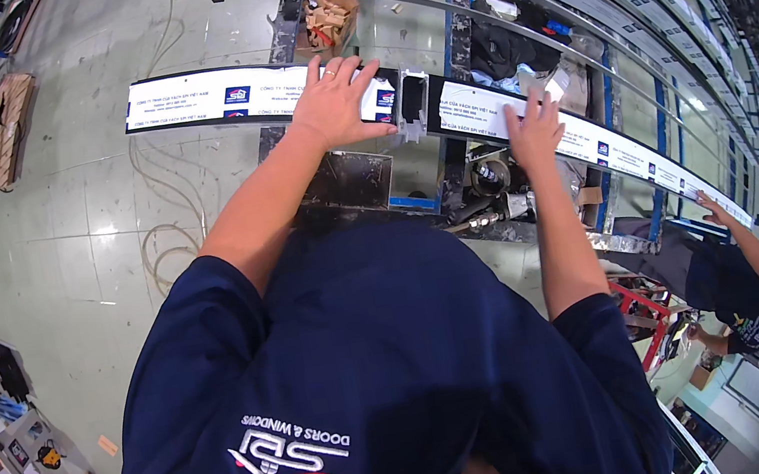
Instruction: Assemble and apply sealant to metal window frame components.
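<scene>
Floor point(95, 236) — bin point(335, 40) of scraps point(330, 15) beyond hands point(339, 102) point(535, 130)

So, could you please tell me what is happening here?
The person's left hand is spread on one white-faced strip, near its right end, and the right hand is on a second white-faced strip. The strips lie roughly end to end, with a grey metal part showing between them. Farther right, a co-worker's hand is at the second strip's far end.

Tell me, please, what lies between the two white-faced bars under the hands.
In the head view, a grey piece sits between the left bar and right bar.
</scene>
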Available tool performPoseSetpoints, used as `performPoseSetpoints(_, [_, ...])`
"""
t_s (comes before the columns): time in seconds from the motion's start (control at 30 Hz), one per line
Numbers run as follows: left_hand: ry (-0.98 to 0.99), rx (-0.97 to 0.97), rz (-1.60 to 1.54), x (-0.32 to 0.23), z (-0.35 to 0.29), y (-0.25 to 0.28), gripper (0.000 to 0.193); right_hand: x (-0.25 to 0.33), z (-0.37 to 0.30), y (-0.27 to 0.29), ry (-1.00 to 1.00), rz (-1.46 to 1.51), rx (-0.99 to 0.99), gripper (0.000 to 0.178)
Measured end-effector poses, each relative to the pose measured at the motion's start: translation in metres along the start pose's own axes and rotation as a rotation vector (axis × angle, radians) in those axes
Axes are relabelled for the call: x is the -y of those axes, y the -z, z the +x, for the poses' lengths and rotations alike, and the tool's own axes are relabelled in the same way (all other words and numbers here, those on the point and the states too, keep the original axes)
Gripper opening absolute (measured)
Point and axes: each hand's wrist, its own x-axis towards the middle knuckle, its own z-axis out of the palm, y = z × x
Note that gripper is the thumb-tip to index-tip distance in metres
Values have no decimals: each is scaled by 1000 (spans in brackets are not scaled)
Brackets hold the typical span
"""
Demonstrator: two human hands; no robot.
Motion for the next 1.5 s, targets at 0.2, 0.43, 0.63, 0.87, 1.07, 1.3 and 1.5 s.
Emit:
performPoseSetpoints(0.2, [27, 21, -45, 2, -7, 6, 123, 73, -68, 30, 13, 137, 149, 92])
performPoseSetpoints(0.43, [26, -7, -247, 9, -2, 16, 115, 51, -130, 66, -72, 532, 138, 78])
performPoseSetpoints(0.63, [-27, 13, -184, 2, 13, 19, 116, 15, -183, 63, -639, 356, -299, 71])
performPoseSetpoints(0.87, [7, -44, -439, -17, 41, 32, 90, -4, -106, 88, -685, 336, -352, 72])
performPoseSetpoints(1.07, [-837, 243, -875, -220, 69, 132, 70, 8, 20, 77, -745, 399, 81, 95])
performPoseSetpoints(1.3, [-1154, 512, -910, -253, 64, 176, 89, 22, 37, 86, -746, 336, 428, 114])
performPoseSetpoints(1.5, [-1343, 668, -1238, -253, 59, 208, 96, 21, 45, 91, -741, 311, 550, 119])
